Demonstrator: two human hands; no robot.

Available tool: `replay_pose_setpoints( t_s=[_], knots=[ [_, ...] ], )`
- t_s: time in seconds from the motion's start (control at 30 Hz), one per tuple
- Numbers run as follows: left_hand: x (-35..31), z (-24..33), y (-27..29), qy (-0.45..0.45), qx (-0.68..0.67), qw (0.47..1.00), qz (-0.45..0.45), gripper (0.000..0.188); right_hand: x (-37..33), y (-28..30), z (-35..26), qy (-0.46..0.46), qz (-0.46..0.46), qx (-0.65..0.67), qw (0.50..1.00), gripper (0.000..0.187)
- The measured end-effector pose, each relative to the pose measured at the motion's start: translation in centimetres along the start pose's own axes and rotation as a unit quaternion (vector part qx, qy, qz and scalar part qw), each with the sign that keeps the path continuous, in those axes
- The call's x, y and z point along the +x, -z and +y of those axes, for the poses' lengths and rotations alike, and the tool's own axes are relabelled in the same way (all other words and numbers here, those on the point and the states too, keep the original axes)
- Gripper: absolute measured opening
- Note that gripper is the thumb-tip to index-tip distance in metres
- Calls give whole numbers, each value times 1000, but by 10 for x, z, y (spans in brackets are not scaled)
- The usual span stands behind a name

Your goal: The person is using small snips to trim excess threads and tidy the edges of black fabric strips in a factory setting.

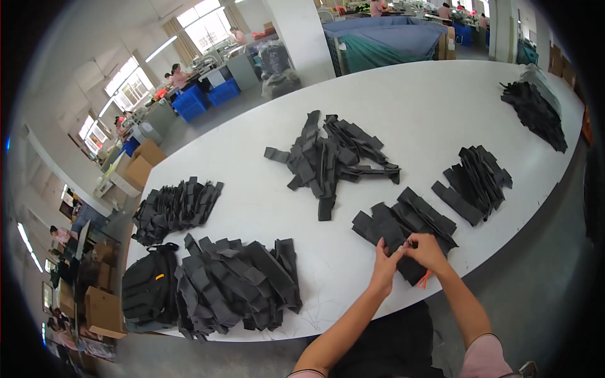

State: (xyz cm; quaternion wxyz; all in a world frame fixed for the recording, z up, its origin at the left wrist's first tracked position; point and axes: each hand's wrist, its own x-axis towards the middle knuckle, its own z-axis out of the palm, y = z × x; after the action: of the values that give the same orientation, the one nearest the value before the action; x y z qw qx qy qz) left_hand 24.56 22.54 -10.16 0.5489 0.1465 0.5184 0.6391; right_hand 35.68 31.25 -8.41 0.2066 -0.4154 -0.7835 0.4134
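Left hand [385, 263] and right hand [426, 249] are meeting at lower right of centre — both pinching a dark fabric piece [403, 242] lying atop its stack [403, 220].

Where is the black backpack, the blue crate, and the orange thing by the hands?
black backpack [149, 286], head view, front panel.
blue crate [191, 104], head view, side wall.
orange thing [426, 278], head view, visible tip.

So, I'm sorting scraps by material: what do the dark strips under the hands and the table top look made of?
Dark strips: apparently matte woven fabric or webbing; they lie limp and overlap without shine. Table top: smooth white laminate or painted board, probably; flat with a faint sheen.
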Motion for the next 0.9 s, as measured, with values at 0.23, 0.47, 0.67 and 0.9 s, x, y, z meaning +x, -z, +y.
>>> replay_pose_setpoints(
  t_s=[0.23, 0.47, 0.67, 0.9],
  knots=[
    [-4, 9, 4, 19, -109, 992, 53, 80, -27, -21, -27, -100, -6, 491, 865, 17],
    [-33, 23, 38, -23, 52, 997, 50, 80, -54, -35, -49, -87, -17, 485, 870, 11],
    [-68, 22, 45, -57, 21, 998, -33, 78, -52, -47, -57, -85, -49, 477, 874, 28],
    [-78, 19, 42, -46, 2, 998, -39, 76, -62, -56, -54, -78, 7, 486, 871, 28]
  ],
)
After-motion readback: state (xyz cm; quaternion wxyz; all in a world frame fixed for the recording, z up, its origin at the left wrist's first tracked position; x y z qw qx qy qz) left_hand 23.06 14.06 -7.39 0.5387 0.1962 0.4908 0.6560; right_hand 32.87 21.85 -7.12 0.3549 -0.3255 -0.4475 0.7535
